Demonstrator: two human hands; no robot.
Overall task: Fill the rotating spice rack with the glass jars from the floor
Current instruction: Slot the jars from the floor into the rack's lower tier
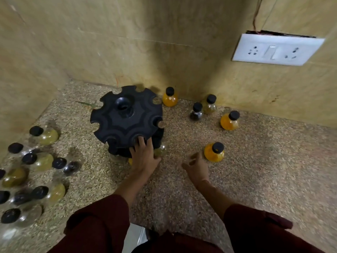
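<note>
The black rotating spice rack (125,117) stands on the speckled floor near the wall corner, its top notches empty. My left hand (144,156) rests flat against the rack's near edge, fingers straight. A jar with greenish contents (161,150) sits low in the rack beside that hand. My right hand (197,166) hovers with loosely curled fingers, holding nothing, just left of an orange-filled jar (214,152). More black-capped jars stand at the right: orange ones (170,97) (229,120), a dark one (196,111) and an olive one (209,104).
Several black-capped jars (43,136) lie and stand clustered on the floor at the left. Beige walls close in the corner behind and to the left. A white socket plate (275,50) is on the right wall.
</note>
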